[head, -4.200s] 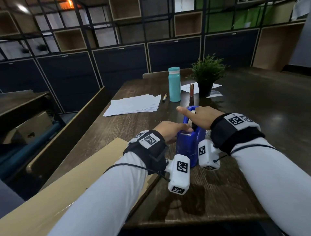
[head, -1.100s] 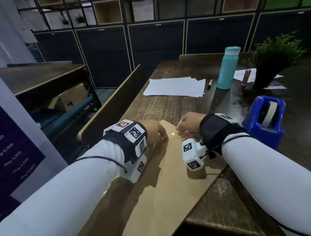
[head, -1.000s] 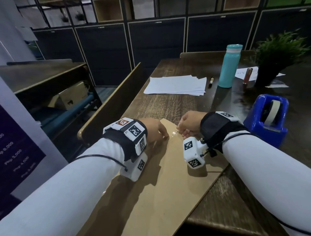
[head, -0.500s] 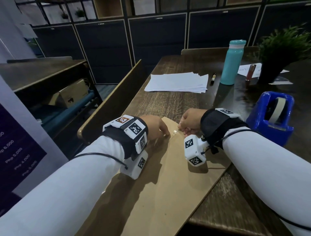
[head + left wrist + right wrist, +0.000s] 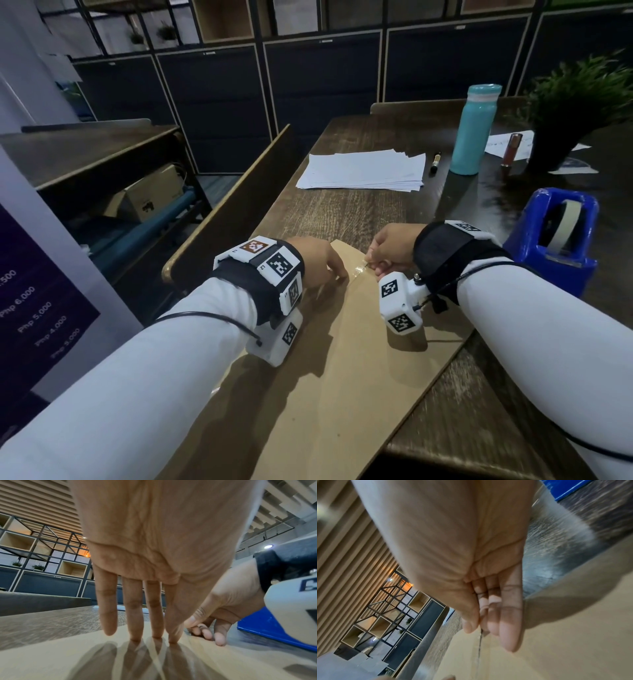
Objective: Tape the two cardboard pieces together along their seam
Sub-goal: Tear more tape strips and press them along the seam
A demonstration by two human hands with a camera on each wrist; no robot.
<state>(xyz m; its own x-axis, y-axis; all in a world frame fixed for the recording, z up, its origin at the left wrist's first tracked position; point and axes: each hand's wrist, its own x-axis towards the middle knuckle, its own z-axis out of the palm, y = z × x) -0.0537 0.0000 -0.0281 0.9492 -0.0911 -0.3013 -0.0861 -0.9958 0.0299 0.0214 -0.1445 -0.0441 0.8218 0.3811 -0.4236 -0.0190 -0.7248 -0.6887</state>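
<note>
Two tan cardboard pieces lie side by side at the table's near left corner, the left piece [image 5: 274,394] and the right piece [image 5: 394,370], with their seam [image 5: 157,662] between them. My left hand [image 5: 337,275] presses straight fingers [image 5: 154,615] down on the left piece just beside the seam's far end. My right hand [image 5: 375,265] pinches a strip of clear tape [image 5: 359,269] between thumb and fingers [image 5: 494,615]. In the right wrist view the tape [image 5: 479,649] runs low over the seam. How much of it is stuck down is unclear.
A blue tape dispenser [image 5: 555,240] stands on the dark wooden table [image 5: 342,212] right of my right wrist. Further back are a stack of white paper [image 5: 363,169], a pen [image 5: 435,162], a teal bottle [image 5: 474,130] and a potted plant [image 5: 575,102]. A chair back [image 5: 233,212] is on the left.
Four seconds ago both hands were at the dispenser; now they are at the cardboard with a tape strip. Over the last second they have barely moved at the seam's far end.
</note>
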